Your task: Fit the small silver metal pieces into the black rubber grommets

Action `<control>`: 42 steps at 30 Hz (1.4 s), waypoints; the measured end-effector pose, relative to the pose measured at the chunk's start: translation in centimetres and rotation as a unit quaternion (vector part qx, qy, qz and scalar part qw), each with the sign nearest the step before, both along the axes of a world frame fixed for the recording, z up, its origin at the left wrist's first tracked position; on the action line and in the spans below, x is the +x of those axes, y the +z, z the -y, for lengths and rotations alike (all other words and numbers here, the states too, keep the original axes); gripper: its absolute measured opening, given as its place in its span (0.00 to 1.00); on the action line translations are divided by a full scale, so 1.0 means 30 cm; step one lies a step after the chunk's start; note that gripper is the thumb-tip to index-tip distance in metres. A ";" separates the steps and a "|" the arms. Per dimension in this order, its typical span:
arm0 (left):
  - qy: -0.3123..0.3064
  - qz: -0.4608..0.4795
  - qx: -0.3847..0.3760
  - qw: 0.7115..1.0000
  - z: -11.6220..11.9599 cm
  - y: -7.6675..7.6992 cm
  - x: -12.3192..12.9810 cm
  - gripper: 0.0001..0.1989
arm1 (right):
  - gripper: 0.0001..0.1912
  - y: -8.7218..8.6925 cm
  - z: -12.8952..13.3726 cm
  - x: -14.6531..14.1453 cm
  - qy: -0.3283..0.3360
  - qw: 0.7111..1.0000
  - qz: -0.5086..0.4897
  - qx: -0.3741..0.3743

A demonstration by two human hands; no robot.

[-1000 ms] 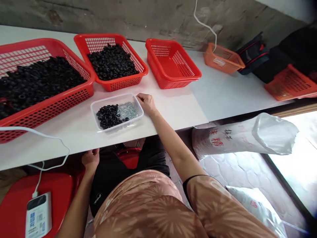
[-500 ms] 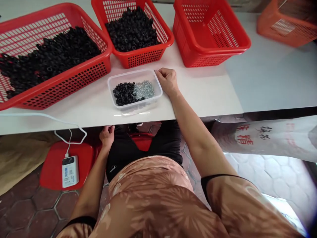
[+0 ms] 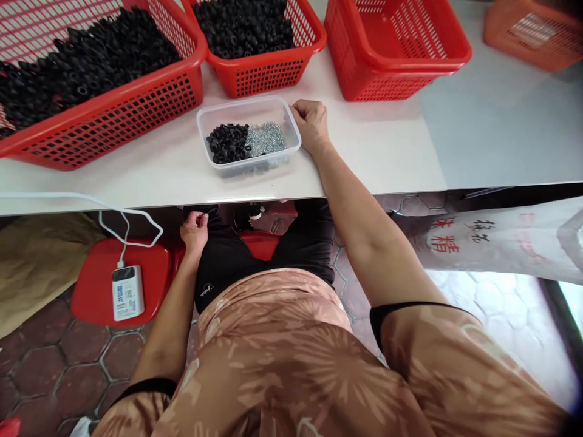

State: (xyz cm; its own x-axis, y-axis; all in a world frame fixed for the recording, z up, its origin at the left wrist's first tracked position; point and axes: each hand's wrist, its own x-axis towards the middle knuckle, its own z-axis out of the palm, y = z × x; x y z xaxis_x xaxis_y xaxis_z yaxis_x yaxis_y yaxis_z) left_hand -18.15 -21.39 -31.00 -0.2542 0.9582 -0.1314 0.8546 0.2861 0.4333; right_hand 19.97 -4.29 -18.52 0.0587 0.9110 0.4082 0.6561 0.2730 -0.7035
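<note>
A clear plastic box stands on the white table, with small black parts on its left side and small silvery pieces on its right. My right hand rests on the table at the box's right end, fingers curled against the rim; whether they pinch anything is hidden. Below the table edge, my left hand hangs over my left thigh with its fingers curled together. Anything inside those fingers is too small to make out.
Behind the box stand two red baskets full of black parts. Stacked red baskets are at the back right, an orange one beyond. A white power bank with a cable lies on a red stool.
The view has tilted, so the table, box and baskets appear higher in the picture. My right hand stays beside the box, and my left hand stays below the table edge.
</note>
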 end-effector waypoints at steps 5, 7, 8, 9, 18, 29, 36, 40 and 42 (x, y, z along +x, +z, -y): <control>-0.001 0.001 0.009 1.000 0.008 0.013 -0.002 0.14 | 0.25 0.019 0.008 -0.016 -0.020 1.000 0.002 -0.017; -0.005 -0.002 0.010 1.000 0.007 0.013 -0.005 0.15 | 0.24 0.028 0.007 -0.023 -0.029 0.999 0.002 -0.031; -0.006 -0.004 0.010 1.000 0.007 0.012 -0.006 0.15 | 0.24 0.033 0.007 -0.026 -0.030 0.999 0.001 -0.038; -0.008 -0.005 0.010 1.000 0.006 0.010 -0.007 0.15 | 0.24 0.038 0.007 -0.029 -0.030 0.999 -0.003 -0.045; -0.013 -0.019 0.017 1.000 0.012 0.024 -0.009 0.12 | 0.15 0.097 0.062 -0.044 0.020 0.997 -0.050 -0.063; -0.007 -0.026 0.018 0.999 0.027 0.030 -0.012 0.13 | 0.15 0.114 0.096 -0.054 0.031 0.997 -0.058 -0.049; -0.005 -0.030 0.003 1.000 0.017 0.019 -0.013 0.13 | 0.14 0.099 0.104 -0.048 0.049 0.995 -0.073 -0.045; -0.003 -0.033 -0.011 0.999 0.010 0.008 -0.015 0.13 | 0.15 0.097 0.112 -0.041 0.060 0.994 -0.081 -0.046; 0.000 -0.034 -0.016 0.999 0.007 0.004 -0.014 0.14 | 0.16 0.098 0.118 -0.039 0.069 0.993 -0.085 -0.047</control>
